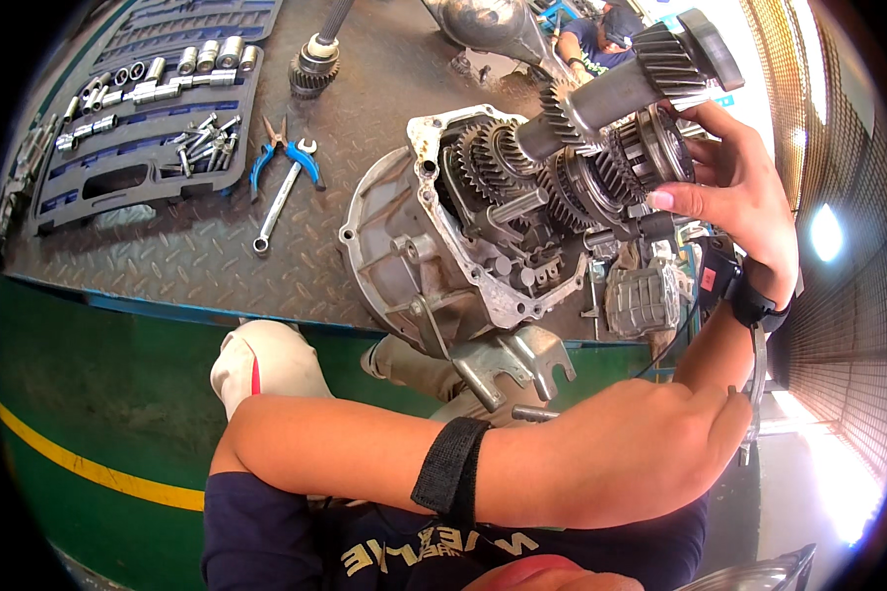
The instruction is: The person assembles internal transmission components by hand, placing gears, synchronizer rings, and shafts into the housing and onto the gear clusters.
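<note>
An open metal housing [379, 231] sits at the near edge of the treadplate bench [197, 236], its mouth facing right, and gears [483, 163] crowd the inside. From that mouth a lower gear shaft [616, 167] and, above it, a thicker helical-gear shaft [611, 98] reach out toward the far right. The right hand [744, 197] grasps the outer end of the lower gear shaft, thumb on the near side and fingers curled round the far side. The left hand [650, 433] lies across in front of the right forearm, near right; its fingers are hidden, so I cannot tell whether it grips anything. A forked metal bracket [508, 364] juts out below the housing. At the far left an open tool case [74, 202] carries large sockets [208, 56] standing in a row, with small steel pieces [207, 146] heaped loose in its near right part. Just right of the case lie blue-handled pliers [281, 148] and a spanner [283, 205], and farther off stands a separate gear shaft [314, 71].
</note>
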{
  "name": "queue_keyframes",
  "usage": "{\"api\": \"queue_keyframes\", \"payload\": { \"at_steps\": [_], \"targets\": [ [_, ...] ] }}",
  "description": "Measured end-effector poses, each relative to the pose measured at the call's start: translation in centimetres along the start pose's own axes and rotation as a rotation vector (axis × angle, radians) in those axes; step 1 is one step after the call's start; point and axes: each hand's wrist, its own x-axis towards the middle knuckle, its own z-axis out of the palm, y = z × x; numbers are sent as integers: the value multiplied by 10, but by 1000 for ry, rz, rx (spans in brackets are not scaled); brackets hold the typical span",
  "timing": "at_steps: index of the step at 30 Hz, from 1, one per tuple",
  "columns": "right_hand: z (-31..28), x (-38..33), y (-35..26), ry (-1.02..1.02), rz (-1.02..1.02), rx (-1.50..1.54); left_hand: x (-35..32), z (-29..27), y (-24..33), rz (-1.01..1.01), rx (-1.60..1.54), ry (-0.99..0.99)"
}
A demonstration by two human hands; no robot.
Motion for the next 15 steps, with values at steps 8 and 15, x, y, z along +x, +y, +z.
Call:
{"api": "queue_keyframes", "payload": {
  "at_steps": [8, 15],
  "targets": [
    [-11, -1, 4, -6, -18, -102, 1, -2, 2, 14, 61, -5],
    [-10, 0, 5, -50, -102, -65, 0, 0, 0, 16, 40, -5]
  ]
}}
